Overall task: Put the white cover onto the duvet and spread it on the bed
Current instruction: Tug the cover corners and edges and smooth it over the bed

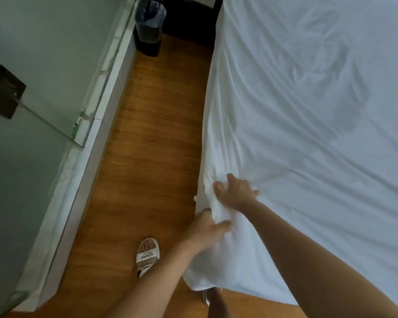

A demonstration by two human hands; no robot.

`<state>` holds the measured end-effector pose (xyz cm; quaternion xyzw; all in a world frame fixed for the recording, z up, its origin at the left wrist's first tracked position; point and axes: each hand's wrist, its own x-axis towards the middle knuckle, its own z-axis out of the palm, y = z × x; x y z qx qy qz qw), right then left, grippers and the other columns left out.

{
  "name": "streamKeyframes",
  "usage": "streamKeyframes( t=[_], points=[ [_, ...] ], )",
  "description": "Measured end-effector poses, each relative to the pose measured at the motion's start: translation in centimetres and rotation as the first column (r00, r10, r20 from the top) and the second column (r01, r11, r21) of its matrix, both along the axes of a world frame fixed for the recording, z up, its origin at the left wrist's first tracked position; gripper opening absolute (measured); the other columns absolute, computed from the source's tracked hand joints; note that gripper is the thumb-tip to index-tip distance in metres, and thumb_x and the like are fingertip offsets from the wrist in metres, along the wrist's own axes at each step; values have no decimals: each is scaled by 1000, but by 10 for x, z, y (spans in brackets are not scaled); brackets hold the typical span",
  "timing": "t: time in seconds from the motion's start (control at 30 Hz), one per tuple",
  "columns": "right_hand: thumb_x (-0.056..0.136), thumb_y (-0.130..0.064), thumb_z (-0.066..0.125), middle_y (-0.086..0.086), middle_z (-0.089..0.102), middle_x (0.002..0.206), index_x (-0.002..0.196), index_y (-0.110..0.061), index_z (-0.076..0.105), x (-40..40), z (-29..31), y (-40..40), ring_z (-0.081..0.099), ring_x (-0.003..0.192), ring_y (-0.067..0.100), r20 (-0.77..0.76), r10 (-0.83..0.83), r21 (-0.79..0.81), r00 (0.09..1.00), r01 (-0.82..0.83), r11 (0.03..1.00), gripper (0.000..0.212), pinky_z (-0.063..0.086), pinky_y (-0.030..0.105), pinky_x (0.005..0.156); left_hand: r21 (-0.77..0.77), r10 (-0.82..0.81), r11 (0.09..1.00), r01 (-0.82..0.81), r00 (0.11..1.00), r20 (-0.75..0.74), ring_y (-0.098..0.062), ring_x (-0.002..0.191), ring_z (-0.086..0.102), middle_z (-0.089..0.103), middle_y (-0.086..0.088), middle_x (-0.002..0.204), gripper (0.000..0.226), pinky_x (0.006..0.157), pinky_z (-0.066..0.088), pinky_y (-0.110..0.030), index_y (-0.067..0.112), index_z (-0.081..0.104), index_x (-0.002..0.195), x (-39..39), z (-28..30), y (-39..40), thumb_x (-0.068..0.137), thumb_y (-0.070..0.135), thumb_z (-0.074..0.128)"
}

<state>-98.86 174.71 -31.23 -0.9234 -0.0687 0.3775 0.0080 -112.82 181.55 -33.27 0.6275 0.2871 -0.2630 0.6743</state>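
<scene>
Two hands (gripping) white cover (pixel 308 111), wooden floor (pixel 152 134)

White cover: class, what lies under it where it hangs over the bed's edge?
Under the white cover, only wooden floor and something dark at its low corner show. Both hands, left hand and right hand, grip its bunched edge. The duvet, mattress and frame are hidden.

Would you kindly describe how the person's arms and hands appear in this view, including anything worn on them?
Both forearms are bare, with no sleeves showing. The left hand and right hand wear no gloves, and no watch or bracelet shows at either wrist. No ring is visible, though some fingers are hidden in the white fabric.
</scene>
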Motion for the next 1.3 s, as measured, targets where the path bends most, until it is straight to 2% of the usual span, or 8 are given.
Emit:
streamKeyframes(
  t=[0.13, 0.23, 0.33, 0.53, 0.67, 1.0, 1.1, 1.3],
  points=[
    [79, -83, 41, 11, 47, 124, 119, -15, 45, 7, 30, -6, 42, 119, 35, 102, -15, 2, 995, 15, 1000, 79, 44, 49, 95, 318, -160, 943, 98, 971, 178, -12, 116, 61, 55, 6, 134, 73, 95, 52, -25, 33, 30, 149, 6, 35, -50, 90, 75, 46],
    [87, -42, 68, 10, 55, 110, 118, -11, 40, 15, 54, -30, 55, 103, 30, 155, -81, 180, 985, 53, 982, 52, 45, 37, 81, -214, 59, 977, -6, 969, 241, -9, 132, 53, 54, 14, 142, 71, 109, 46, -34, 43, 31, 149, 6, 63, -78, 88, 65, 60],
    [87, -29, 78, 9, 71, 106, 116, -7, 58, 41, 68, -68, 70, 97, 28, -27, -250, 415, 968, 238, 878, 41, 56, 39, 83, -693, 392, 633, -344, 915, -95, -30, 108, 70, 65, -8, 128, 39, 81, 62, -50, 33, 50, 136, 2, 68, -91, 101, 48, 55],
    [97, -21, 67, 26, 69, 109, 120, 9, 63, 78, 92, -144, 72, 89, 34, -483, -395, 539, 782, 621, 569, 38, 61, 41, 76, -26, 307, 951, -308, 951, -39, -27, 143, 32, 29, 3, 152, 99, 111, 41, -50, 45, 15, 153, 33, 40, -112, 76, 64, 74],
    [85, -40, 80, 21, 48, 109, 109, 2, 56, 114, 96, -210, 51, 99, 36, -554, -346, 553, 757, 645, 528, 54, 44, 50, 85, -131, 216, 971, -198, 967, 139, -14, 116, 62, 62, 7, 134, 75, 103, 51, -39, 41, 50, 133, 73, 49, -129, 69, 65, 80],
    [75, -84, 61, 7, 51, 119, 139, -20, 36, 107, 155, -299, 56, 104, 29, 230, -296, 249, 927, 238, 939, 94, 49, 40, 84, 288, 138, 916, -279, 893, 428, -29, 108, 59, 55, -5, 113, 26, 89, 47, -35, 29, 51, 129, 144, 114, -280, 103, 32, 51],
    [99, -39, 57, 6, 63, 91, 110, -11, 55, 104, 130, -342, 61, 87, 32, 379, -338, 383, 861, 187, 905, 30, 45, 38, 72, 219, -47, 972, -80, 852, 522, -20, 119, 57, 56, -5, 129, 40, 105, 45, -32, 21, 55, 141, 155, 113, -295, 101, 22, 53],
    [104, -22, 50, 8, 56, 69, 75, -4, 57, 134, 122, -380, 54, 69, 26, 197, -592, 520, 782, 428, 739, 36, 37, 34, 60, 436, -9, 891, -127, 955, 297, -27, 132, 39, 34, 1, 150, 75, 112, 36, -38, 22, 41, 146, 133, 67, -285, 71, 14, 46]
  ],
)
